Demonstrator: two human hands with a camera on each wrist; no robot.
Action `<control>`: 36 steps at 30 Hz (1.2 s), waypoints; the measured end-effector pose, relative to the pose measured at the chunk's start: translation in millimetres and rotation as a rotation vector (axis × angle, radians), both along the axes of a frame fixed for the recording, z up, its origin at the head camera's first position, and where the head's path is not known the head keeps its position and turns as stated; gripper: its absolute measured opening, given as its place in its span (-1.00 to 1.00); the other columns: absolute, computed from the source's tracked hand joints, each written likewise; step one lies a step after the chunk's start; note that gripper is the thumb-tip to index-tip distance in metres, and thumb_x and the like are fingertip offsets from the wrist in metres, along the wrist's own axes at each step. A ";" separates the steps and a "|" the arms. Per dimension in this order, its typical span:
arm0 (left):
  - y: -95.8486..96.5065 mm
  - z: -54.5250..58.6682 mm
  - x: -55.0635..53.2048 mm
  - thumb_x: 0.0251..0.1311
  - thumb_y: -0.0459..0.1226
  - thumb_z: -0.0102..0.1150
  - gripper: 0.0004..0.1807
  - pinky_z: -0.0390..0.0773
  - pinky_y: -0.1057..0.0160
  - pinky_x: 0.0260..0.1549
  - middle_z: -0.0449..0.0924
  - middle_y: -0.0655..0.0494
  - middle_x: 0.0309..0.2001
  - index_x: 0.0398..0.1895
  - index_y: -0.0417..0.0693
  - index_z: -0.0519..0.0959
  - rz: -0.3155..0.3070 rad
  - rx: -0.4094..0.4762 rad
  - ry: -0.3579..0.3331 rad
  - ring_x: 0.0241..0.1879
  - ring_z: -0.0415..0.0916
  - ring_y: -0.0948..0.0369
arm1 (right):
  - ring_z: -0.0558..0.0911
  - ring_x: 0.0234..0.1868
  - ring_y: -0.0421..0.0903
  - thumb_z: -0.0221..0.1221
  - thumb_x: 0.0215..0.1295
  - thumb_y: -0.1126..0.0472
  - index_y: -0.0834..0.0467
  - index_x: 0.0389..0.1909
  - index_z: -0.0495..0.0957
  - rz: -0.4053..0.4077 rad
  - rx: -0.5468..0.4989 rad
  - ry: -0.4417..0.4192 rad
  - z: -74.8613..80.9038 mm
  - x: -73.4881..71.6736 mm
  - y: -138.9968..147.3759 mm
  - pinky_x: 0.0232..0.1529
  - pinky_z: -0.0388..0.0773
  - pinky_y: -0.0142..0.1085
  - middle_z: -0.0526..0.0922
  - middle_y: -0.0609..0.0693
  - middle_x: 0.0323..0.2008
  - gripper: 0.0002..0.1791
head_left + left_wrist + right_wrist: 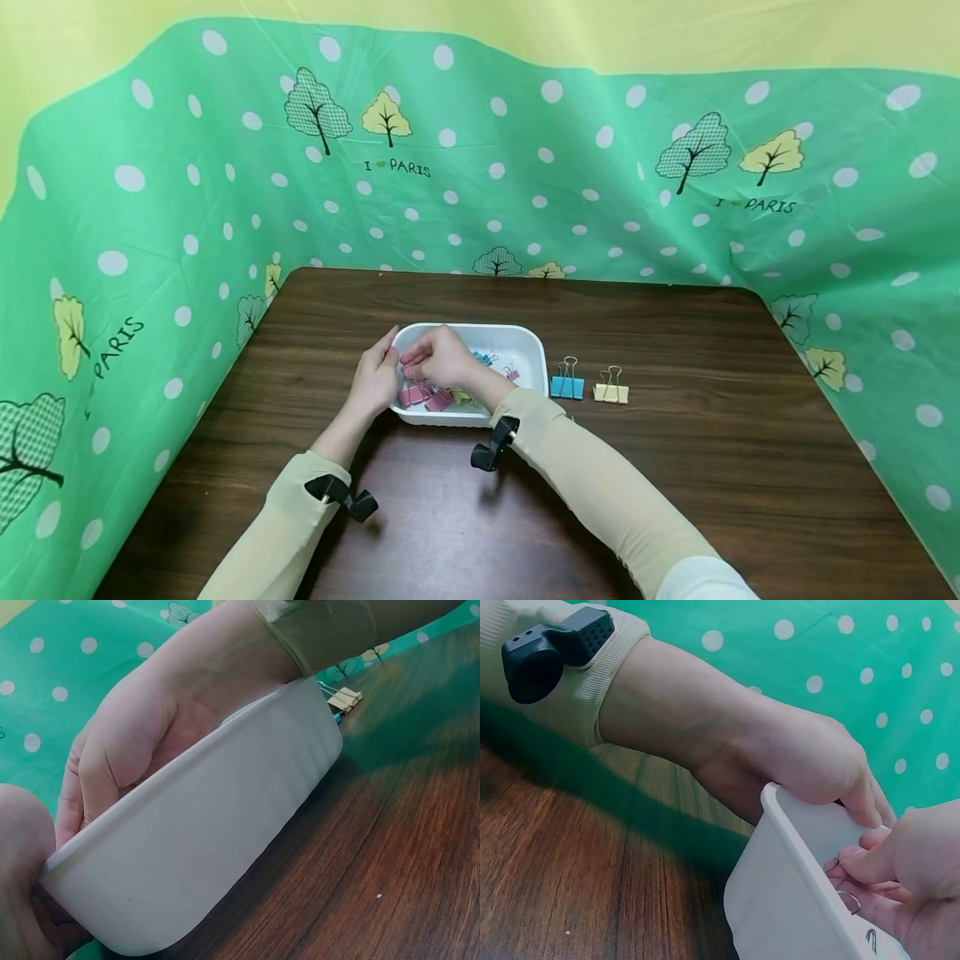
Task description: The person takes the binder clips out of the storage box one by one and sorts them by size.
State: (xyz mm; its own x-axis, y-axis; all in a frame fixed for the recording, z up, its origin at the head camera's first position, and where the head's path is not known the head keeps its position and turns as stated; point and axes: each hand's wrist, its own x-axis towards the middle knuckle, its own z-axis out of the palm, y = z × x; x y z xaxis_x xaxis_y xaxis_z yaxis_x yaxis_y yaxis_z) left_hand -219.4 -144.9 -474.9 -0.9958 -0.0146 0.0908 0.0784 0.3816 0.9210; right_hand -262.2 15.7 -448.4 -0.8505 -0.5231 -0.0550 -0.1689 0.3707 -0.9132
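A white plastic box (531, 358) stands on the table with loose binder clips in it. The left hand (375, 377) grips its left rim, with the fingers around the outside; at the left wrist view's edge part of that left hand (22, 847) shows beside the box's corner. Down inside the box's left part is the right hand (444, 360), fingers bent, above pink binder clips (416, 394). In the right wrist view a wire handle (831, 864) shows at the right thumb's tip; the clip's body is hidden. Green-yellow (462, 397) and blue clips (483, 358) lie deeper in the box.
Right of the box, a blue binder clip (567, 387) and a pale yellow binder clip (611, 392) stand on the brown wooden table (712, 467). Green and yellow printed cloth (525, 167) encloses the table's back and sides.
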 end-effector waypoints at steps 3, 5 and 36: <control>-0.2 0.9 0.8 0.64 -0.32 -0.26 -0.44 0.13 -0.09 0.53 0.33 -0.28 0.51 0.61 -0.32 0.23 -0.001 -0.006 -0.003 0.52 0.22 -0.13 | 0.79 -0.30 -0.15 0.42 0.22 0.52 0.37 -0.16 0.79 -0.013 -0.003 -0.007 0.2 -0.4 0.2 -0.21 0.72 -0.36 0.83 0.08 -0.30 -0.82; -0.3 1.2 0.9 0.64 -0.32 -0.25 -0.44 0.13 -0.09 0.53 0.33 -0.27 0.51 0.61 -0.32 0.24 0.002 -0.007 -0.003 0.53 0.21 -0.13 | 0.78 -0.30 -0.15 0.43 0.22 0.51 0.37 -0.15 0.79 -0.020 -0.001 -0.002 0.8 -0.5 0.7 -0.21 0.72 -0.35 0.83 0.09 -0.31 -0.82; 0.0 1.4 0.6 0.64 -0.33 -0.26 -0.44 0.20 -0.09 0.50 0.34 -0.29 0.50 0.60 -0.32 0.25 0.001 0.001 -0.007 0.50 0.26 -0.10 | 0.82 -0.28 -0.07 0.42 0.28 0.46 0.44 -0.08 0.76 -0.116 -0.099 -0.025 25.0 -11.8 28.6 -0.16 0.74 -0.29 0.83 0.10 -0.33 -0.79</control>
